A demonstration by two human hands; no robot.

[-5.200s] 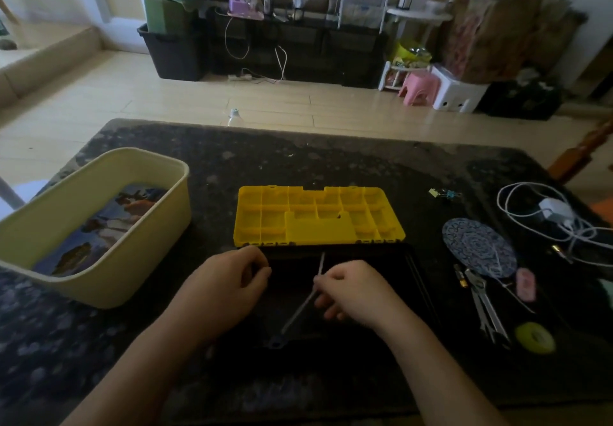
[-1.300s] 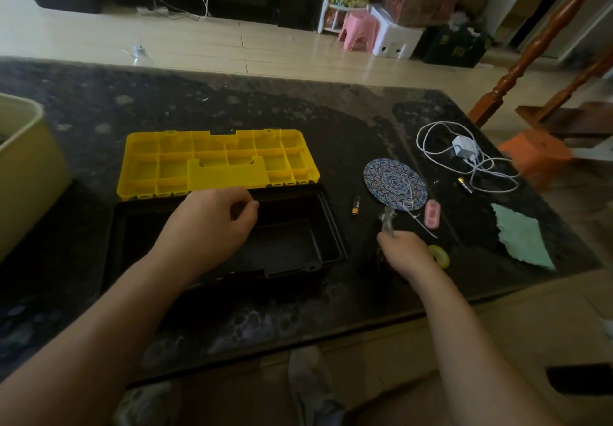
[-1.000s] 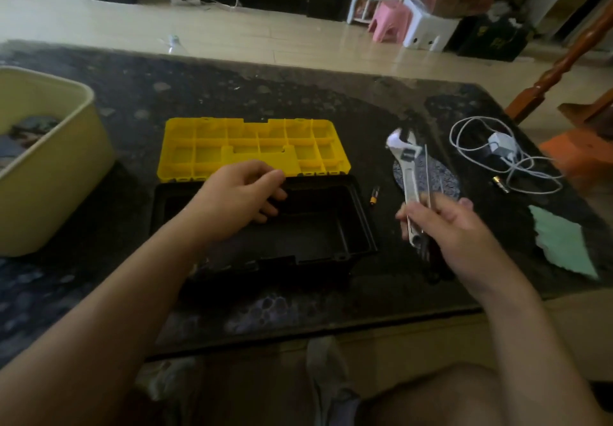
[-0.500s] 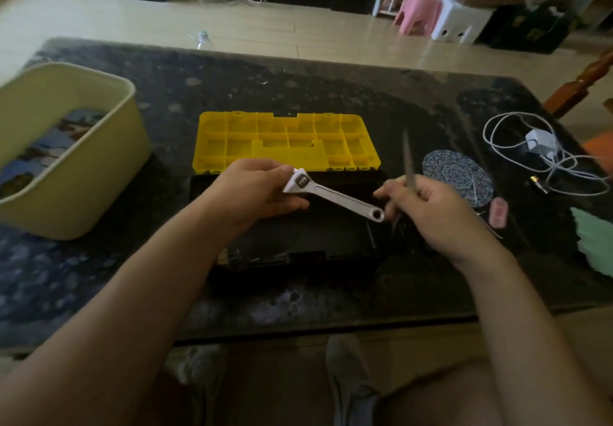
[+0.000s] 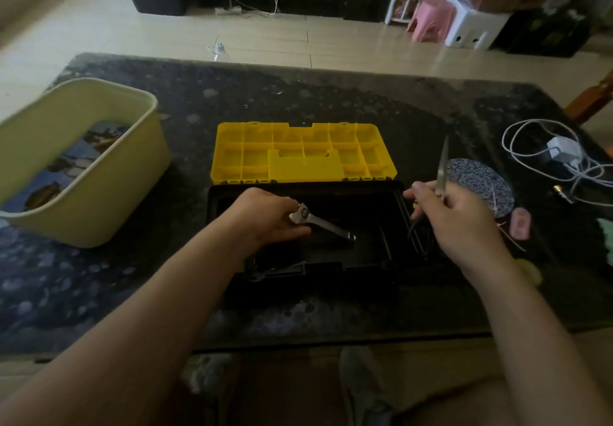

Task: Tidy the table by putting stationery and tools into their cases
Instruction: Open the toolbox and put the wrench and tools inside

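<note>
Left hand [image 5: 265, 221] grips a silver adjustable metal wrench [image 5: 323, 225] low inside the open black plastic toolbox [image 5: 331, 188]; right hand [image 5: 459, 223], at its three o'clock, pinches a slim pointed metal tool [image 5: 442, 166] upright. Mid-stowing, it seems: next, release the wrench, then lay the other in.

Head camera looks down over a work table

A single wide-angle camera, worn on my head, faces forward and down, close above the dark table [image 5: 331, 93]. My forearms enter from the bottom edge, and my left hand [image 5: 265, 220] and right hand [image 5: 461, 223] meet near mid-frame over the open toolbox [image 5: 331, 189]. The view runs away from my body, past the table's far edge to the pale floor [image 5: 331, 40] and the furniture beyond. My shoe [image 5: 361, 386] shows below the near edge.
</note>
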